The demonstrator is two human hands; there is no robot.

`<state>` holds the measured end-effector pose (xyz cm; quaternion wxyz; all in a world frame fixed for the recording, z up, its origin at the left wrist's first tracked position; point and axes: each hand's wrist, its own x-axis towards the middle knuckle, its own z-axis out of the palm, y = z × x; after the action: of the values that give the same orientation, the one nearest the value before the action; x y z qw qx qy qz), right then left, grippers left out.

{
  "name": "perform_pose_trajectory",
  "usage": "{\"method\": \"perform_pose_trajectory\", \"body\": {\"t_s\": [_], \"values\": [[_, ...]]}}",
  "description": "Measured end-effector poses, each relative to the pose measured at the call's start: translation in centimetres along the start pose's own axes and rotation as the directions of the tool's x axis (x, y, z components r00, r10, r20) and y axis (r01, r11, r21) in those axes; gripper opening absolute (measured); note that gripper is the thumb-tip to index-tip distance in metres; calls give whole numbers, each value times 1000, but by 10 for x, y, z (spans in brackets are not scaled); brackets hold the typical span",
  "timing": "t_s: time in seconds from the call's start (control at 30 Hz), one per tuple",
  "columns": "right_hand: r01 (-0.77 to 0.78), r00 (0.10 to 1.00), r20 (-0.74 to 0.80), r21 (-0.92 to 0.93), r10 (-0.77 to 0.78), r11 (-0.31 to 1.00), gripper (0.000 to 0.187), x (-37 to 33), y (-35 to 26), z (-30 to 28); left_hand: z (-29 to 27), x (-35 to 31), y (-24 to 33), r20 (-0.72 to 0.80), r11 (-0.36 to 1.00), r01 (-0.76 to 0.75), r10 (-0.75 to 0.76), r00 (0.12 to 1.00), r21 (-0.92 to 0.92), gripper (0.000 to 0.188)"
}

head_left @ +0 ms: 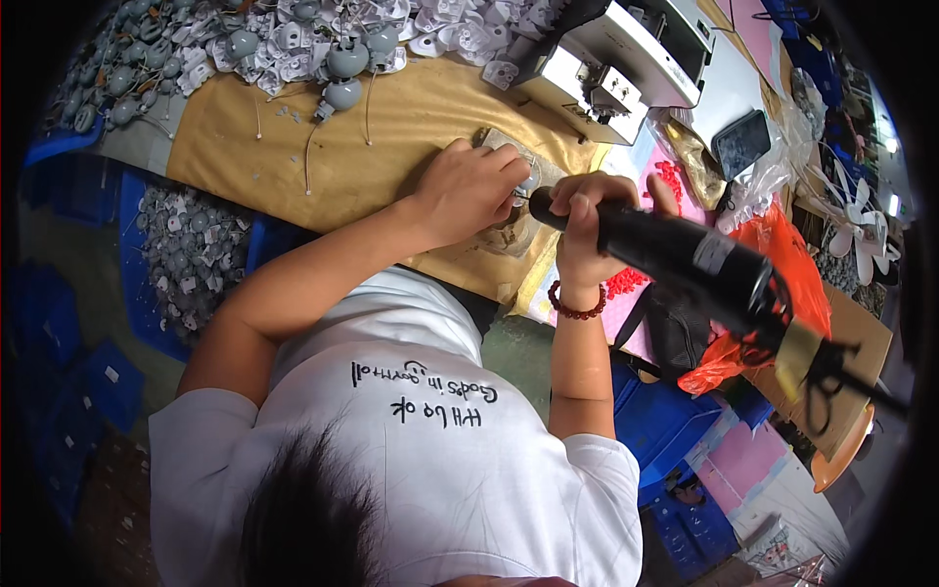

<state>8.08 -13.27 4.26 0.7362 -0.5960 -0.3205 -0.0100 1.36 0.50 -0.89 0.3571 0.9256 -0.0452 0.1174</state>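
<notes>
My right hand (594, 225) is wrapped round a black electric screwdriver (690, 256), which slants across from the right with a cord at its back end. Its thin bit points left, to the fingers of my left hand (469, 191). Those fingers are closed on a small grey plastic part (531, 180), mostly hidden by them. Under both lies a worn, brownish holding block (507, 241) on the yellow-brown mat (391, 108). Whether the bit touches a screw is too small to tell.
Heaps of white plastic parts (284, 44) and round grey parts (347, 61) lie along the far side. A white metal device (597, 93) stands at the far right, near red small pieces (626, 283) and an orange-red bag (792, 259). Left below is a blue bin (137, 264).
</notes>
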Motion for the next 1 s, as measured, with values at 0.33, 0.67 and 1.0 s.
{"method": "perform_pose_trajectory", "body": {"t_s": [0.33,0.67,1.0], "values": [[84,995,50,-83,-80,993,73,-10,5,-2,2,-2,-1,1,999,14,-14,1000,-34,33],[-259,945,-228,-79,236,962,54,35,-11,-18,-8,-2,7,19,993,112,-112,994,27,37],[-9,1000,9,-795,27,606,35,-9,22,-52,3,-18,-3,-86,994,-84,89,992,65,35]]}}
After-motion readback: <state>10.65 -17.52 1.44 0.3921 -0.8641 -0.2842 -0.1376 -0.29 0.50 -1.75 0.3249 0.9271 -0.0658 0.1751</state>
